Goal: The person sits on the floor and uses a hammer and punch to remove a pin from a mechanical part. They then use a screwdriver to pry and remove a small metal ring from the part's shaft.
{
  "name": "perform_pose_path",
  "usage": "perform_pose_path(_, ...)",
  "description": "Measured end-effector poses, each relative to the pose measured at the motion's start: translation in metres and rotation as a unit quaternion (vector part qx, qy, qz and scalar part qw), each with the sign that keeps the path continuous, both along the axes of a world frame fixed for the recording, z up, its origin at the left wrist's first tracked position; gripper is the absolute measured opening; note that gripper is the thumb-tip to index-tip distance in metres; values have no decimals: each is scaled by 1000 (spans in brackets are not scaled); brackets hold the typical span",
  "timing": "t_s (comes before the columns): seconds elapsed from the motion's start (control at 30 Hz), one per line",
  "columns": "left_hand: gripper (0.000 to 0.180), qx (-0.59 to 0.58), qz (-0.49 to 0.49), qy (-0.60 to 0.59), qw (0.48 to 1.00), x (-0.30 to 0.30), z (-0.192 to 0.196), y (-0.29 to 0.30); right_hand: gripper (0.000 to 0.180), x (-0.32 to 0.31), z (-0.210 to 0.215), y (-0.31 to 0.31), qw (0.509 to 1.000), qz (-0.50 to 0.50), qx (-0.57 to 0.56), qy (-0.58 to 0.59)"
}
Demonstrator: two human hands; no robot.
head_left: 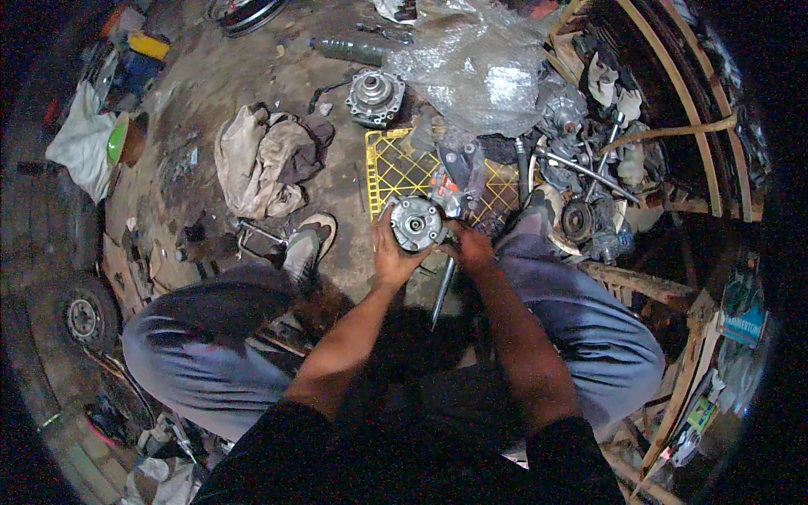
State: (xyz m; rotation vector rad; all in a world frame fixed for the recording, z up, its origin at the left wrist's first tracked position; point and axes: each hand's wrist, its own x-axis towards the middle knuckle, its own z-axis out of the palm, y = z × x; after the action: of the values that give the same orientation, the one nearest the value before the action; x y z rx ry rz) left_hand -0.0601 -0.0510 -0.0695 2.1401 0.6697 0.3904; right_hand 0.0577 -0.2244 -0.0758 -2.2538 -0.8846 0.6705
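Observation:
Between my knees I hold a round silver metal housing point(416, 224), with a ring of bolt holes and a central bore facing up. My left hand point(394, 257) is closed round its left and lower side. At its right edge are the curled fingers of my right hand point(471, 248), closed against the housing; part of that grip is hidden. A slim metal rod point(443, 295) slants down just below my right hand, and whether it touches my fingers I cannot tell. Beyond the housing lies a yellow plastic crate point(371, 172) with dark and orange-marked items on it.
Another flanged metal housing point(375, 97) sits beyond the crate. Crumpled cloth point(263, 160) lies to the left, clear plastic sheeting point(471, 67) and a bottle point(347, 50) farther off. Metal parts and a crossed wrench point(593, 175) crowd the right, beside wooden slats point(673, 93).

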Motion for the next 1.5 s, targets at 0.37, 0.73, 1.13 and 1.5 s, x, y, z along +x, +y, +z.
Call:
perform_pose_path(0.37,121,27,6,-9,1000,1,-5,1,29,11,29,-7,960,-192,143,147)
perform_pose_path(0.73,122,4,8,7,1000,2,2,-2,21,3,86,45,753,-283,500,322)
perform_pose_path(1.13,122,18,7,-3,1000,0,-1,0,24,-22,65,51,770,-296,475,306)
perform_pose_path(1.5,124,10,13,20,1000,-1,1,0,43,-34,56,60,800,-320,437,258)
